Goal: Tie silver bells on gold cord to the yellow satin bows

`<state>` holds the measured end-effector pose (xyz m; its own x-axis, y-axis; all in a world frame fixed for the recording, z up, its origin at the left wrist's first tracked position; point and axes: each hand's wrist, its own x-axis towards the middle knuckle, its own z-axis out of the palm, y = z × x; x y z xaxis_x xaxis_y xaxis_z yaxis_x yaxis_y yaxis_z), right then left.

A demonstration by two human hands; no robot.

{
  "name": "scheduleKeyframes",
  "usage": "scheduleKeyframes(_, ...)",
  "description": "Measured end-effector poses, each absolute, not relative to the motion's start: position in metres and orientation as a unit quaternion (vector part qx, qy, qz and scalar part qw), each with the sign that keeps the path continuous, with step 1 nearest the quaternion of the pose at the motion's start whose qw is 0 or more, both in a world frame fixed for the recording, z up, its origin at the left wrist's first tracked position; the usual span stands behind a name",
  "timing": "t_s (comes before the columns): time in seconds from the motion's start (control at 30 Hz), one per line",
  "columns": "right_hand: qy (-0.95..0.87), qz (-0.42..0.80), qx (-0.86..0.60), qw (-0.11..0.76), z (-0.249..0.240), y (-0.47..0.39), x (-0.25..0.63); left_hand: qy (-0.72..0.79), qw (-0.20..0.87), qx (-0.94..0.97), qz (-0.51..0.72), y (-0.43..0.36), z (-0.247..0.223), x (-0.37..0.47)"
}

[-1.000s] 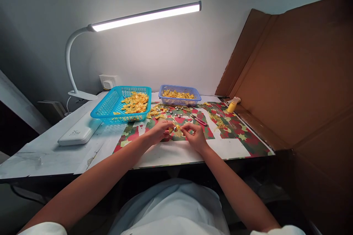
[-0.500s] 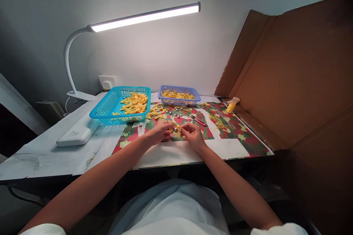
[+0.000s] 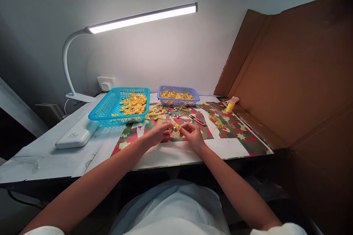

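At the front middle of the tabletop [image 3: 103, 156], over a camouflage-patterned sheet [image 3: 256, 148]: one yellow ribbon piece [image 3: 176, 132], with a small silvery part near its top, held between two bare hands.

Left hand [image 3: 160, 132]: thumb and fingers pinching the ribbon piece from its left side. Right hand [image 3: 192, 134]: thumb and forefinger pinching the same piece from its right side.

Beyond the hands, on the sheet: several silver beads [image 3: 177, 116], in loose clusters; loose yellow scraps [image 3: 153, 113], beside the turquoise basket.

Right of the beads: one pair of snips [image 3: 199, 120], red-handled; one tangle of gold cord [image 3: 217, 121]; one yellow container [image 3: 230, 107], near the cardboard.

Behind: one turquoise basket [image 3: 106, 108], holding a heap of yellow pieces [image 3: 134, 104]; one purple basket [image 3: 176, 102], holding gold-coloured pieces [image 3: 176, 95].

Left: one white device [image 3: 77, 134], marked "35W", lying flat; one lamp [image 3: 143, 18], lit, its bar reaching above both baskets.

Far right: one large cardboard panel [image 3: 298, 73], brown, creased.
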<state>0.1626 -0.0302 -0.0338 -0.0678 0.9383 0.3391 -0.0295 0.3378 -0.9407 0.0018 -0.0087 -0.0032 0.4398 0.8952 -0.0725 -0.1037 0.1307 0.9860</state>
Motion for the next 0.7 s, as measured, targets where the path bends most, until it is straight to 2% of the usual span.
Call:
scheduleKeyframes(0.2,-0.570,0.452,-0.383,0.569,-0.038,-0.026,0.162,0.363,0.573,0.600,0.423,-0.009,-0.002,0.001)
scheduleKeyframes(0.5,-0.587,0.383,-0.423,0.573,-0.048,-0.021,0.162,0.365,0.469,0.665,0.452,-0.005,-0.011,0.004)
scheduleKeyframes(0.7,-0.553,0.446,-0.374,0.596,-0.049,-0.021,0.159,0.364,0.429,0.693,0.451,-0.004,-0.013,0.004)
